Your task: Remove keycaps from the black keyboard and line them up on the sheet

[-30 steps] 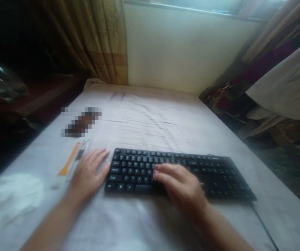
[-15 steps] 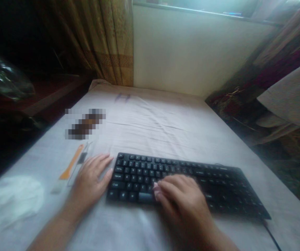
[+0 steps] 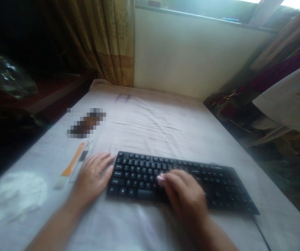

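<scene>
A black keyboard (image 3: 142,170) lies at a slight slant on the cloth-covered surface, its cable leaving at the lower right. My right hand (image 3: 185,195) is over its middle keys, fingers closed on a small pale pink cloth (image 3: 161,179) that touches the keys; part of the cloth is hidden in the fingers. Flat beside the keyboard's left end is my left hand (image 3: 95,176), fingers stretched out, the thumb and fingertips at the keyboard's edge. An orange-handled brush (image 3: 73,164) with pale bristles lies left of that hand, alongside a thin tool with a dark grip (image 3: 83,156).
White crumpled cloth (image 3: 16,198) lies at the left. A pixelated dark brown object (image 3: 87,123) is farther back. Beyond the surface's left edge, a clear rounded container (image 3: 10,76) stands on a reddish table. Curtain (image 3: 113,45) and wall border the far side; fabric (image 3: 291,97) hangs at right.
My right hand has moved with the pink cloth slightly up and right, from near the space bar to the letter keys. My left hand stays by the keyboard's left edge.
</scene>
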A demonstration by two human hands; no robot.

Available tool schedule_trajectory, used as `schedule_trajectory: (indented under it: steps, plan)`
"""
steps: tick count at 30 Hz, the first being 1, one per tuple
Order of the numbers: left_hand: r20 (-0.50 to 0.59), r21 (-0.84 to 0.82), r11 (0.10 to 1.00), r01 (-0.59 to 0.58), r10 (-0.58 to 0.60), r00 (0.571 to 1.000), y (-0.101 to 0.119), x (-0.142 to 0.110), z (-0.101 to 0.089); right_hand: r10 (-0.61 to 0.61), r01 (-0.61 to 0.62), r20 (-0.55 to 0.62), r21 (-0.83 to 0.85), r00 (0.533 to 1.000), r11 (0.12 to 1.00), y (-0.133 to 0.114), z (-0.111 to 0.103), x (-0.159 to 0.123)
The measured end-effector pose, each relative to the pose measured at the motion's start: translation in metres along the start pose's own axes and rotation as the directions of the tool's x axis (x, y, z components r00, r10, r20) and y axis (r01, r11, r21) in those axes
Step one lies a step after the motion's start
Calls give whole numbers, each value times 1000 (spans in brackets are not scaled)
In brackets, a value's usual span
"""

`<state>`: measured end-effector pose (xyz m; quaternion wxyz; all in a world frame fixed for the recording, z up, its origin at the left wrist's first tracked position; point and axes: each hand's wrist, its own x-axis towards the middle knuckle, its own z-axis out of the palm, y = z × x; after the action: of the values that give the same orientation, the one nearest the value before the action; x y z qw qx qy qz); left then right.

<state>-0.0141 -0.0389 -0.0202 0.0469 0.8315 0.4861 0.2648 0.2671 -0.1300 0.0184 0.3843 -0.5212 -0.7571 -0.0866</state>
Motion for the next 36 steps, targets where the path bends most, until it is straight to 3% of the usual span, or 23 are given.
schedule_trajectory:
  steps: [11,28,36]
  plan:
    - [20,17,1000,-17,17,1000,2,4,-2,-163,164,-17,128,986,978,-14,-5,-1]
    - [23,-15,998,-69,69,997,12,-1,-13,-212,213,-19,139,977,967,-7,-14,-10]
    - [11,-49,992,-115,116,993,10,-4,-13,-122,129,-79,97,989,987,1,-4,-9]
